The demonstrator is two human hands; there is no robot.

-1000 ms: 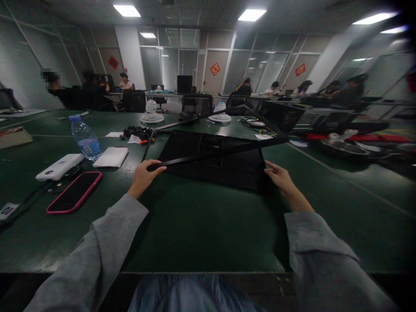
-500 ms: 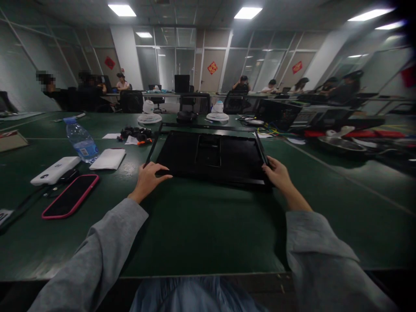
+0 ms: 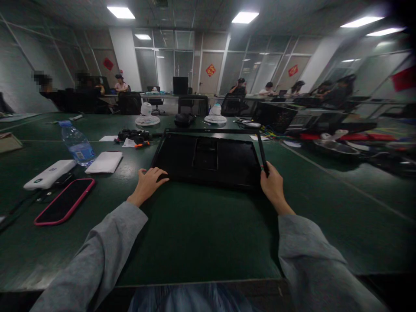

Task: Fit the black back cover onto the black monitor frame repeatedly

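Observation:
A black monitor back shell (image 3: 237,160), with a rectangular recess in its middle, lies on the green table before me. A thin black monitor bezel (image 3: 211,131) lies over it; its far bar runs along the shell's far side. My right hand (image 3: 273,182) is wrapped round the bezel's right bar, at its near end. At the near left corner, my left hand (image 3: 147,186) has its fingers and thumb bent over the dark edge. Whether it grips the shell too is hidden.
To the left are a pink-cased phone (image 3: 65,201), a white power bank (image 3: 48,174), a folded white tissue (image 3: 104,162) and a water bottle (image 3: 78,145). Beyond stand two white fans (image 3: 147,119). A metal pan (image 3: 336,147) and cables lie right. People sit at far desks.
The bezel's right bar has lifted and shifted against the shell. My right hand has moved left and closed further round it. My left fingers have curled over the corner. The view has shifted slightly.

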